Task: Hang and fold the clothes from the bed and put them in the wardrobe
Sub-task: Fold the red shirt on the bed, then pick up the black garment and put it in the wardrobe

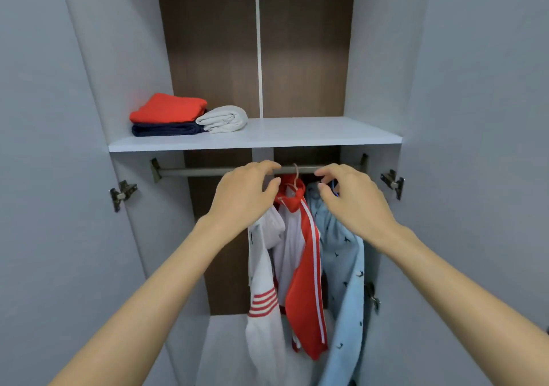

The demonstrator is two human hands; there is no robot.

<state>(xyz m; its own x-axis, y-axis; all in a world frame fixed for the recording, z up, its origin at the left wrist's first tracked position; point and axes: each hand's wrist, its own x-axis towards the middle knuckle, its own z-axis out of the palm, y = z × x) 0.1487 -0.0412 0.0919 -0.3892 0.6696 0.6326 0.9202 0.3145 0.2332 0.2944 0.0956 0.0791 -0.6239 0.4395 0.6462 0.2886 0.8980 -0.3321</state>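
Note:
The wardrobe stands open before me. From its metal rail [190,172] a red and white jacket [306,266] hangs by a pale hanger hook [295,169]. Beside it on the right hangs a light blue shirt [344,266] printed with small dark birds. My left hand [246,195] hovers at the rail just left of the jacket's red collar, fingers relaxed and holding nothing. My right hand [353,204] is at the blue shirt's top, finger and thumb apart around a bit of blue hanger [334,184]. Folded red [169,108], navy [163,130] and white [222,119] clothes sit on the shelf [297,136].
The grey doors [44,177] are swung wide on both sides, with metal hinges [123,194] sticking out at rail height. The rail's left half is bare, and so is the shelf's right half. The wardrobe floor [225,341] shows pale below the clothes.

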